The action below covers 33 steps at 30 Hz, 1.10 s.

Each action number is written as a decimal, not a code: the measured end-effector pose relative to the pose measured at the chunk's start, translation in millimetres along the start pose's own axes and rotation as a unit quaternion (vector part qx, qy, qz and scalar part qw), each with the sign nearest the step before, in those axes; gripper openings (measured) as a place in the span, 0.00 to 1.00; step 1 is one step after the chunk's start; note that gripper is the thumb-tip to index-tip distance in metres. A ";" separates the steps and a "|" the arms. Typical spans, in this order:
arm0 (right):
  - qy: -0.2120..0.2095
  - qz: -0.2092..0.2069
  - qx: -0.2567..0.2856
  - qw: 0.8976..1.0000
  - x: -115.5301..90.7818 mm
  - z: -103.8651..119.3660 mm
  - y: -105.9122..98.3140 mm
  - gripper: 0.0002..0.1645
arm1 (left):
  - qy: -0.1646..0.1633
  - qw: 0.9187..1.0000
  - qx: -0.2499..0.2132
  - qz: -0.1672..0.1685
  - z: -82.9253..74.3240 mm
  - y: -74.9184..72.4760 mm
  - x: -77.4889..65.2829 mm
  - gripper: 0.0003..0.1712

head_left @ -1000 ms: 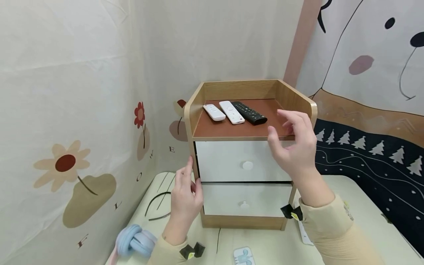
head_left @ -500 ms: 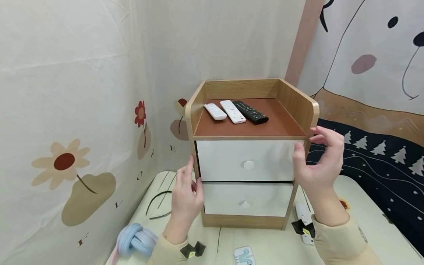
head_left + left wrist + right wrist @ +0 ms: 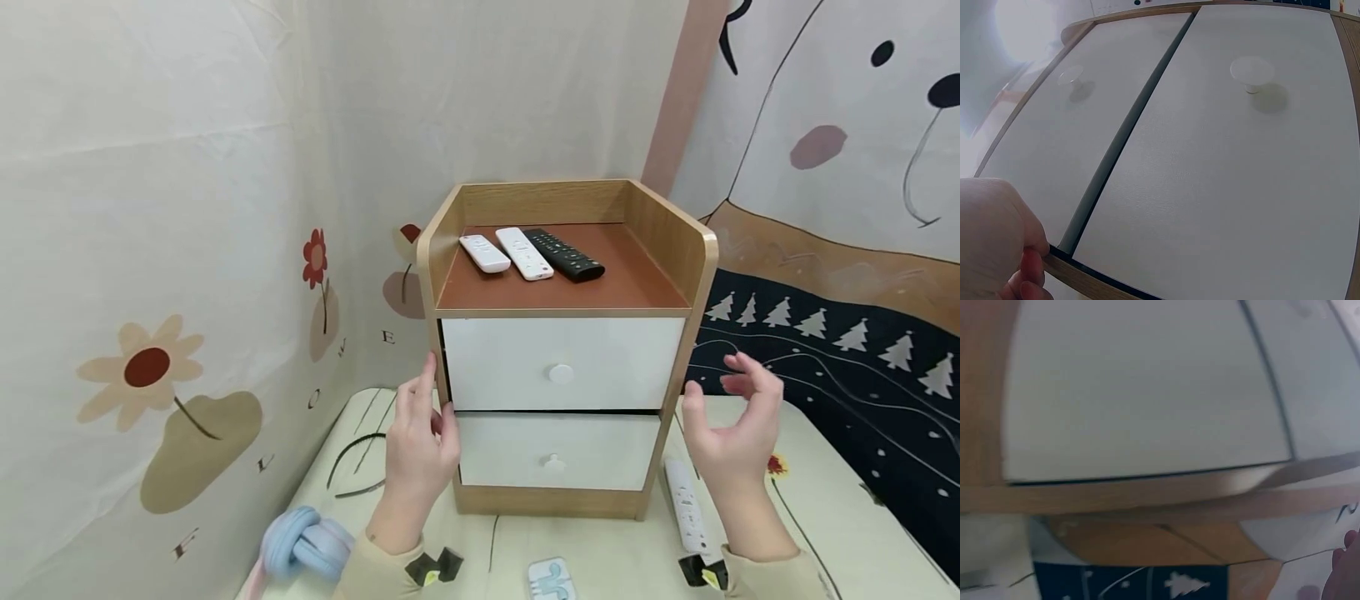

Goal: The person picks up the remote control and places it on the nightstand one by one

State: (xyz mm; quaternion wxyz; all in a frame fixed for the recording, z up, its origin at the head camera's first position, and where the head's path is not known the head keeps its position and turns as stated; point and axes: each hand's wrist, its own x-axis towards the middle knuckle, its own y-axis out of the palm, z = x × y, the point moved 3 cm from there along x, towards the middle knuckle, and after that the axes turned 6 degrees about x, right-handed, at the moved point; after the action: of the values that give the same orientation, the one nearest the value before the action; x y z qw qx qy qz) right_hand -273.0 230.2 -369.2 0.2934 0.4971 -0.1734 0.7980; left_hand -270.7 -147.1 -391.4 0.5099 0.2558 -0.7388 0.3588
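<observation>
A small wooden cabinet (image 3: 551, 502) stands on the bed, with two white drawers, an upper one (image 3: 495, 362) and a lower one (image 3: 495, 454). Both drawers are pushed in, each with a round pale knob. My left hand (image 3: 416, 450) touches the cabinet's left front edge, its fingers fairly straight along the side. Clear of the cabinet's right side, my right hand (image 3: 738, 429) hovers with loosely bent fingers and holds nothing. On the brown top shelf lie a short white remote (image 3: 486, 253), a longer white remote (image 3: 525, 254) and a black remote (image 3: 564, 255), side by side.
A white power strip (image 3: 686, 504) lies right of the cabinet. In front is a small white case with a blue design (image 3: 551, 579). At the left are a blue knotted cushion (image 3: 307, 542) and a dark curved band (image 3: 352, 467). Printed fabric hangs behind.
My right hand has moved from in front of the top shelf rightward and down, past the cabinet's right edge. The left hand, remotes and drawers have stayed put.
</observation>
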 end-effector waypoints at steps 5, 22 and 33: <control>0.028 0.012 -0.019 0.999 -28.4 -19.3 -4.5 0.43 | 0.004 1.000 0.000 0.000 0.1 -2.3 0.4 0.49; 0.154 0.104 -0.125 0.975 -88.6 -70.3 -14.7 0.50 | 0.007 1.000 -0.002 -0.001 0.0 -0.7 1.0 0.49; 0.244 0.201 -0.168 0.934 -115.7 -82.1 -24.0 0.52 | 0.002 1.000 0.001 0.006 -1.1 -1.4 0.3 0.49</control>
State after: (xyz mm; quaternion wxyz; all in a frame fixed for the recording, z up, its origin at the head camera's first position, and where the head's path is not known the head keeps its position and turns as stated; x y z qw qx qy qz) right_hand -275.8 261.0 -509.7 0.2395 0.1849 -0.3244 0.8962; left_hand -269.1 -147.0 -390.5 0.5090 0.2507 -0.7390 0.3631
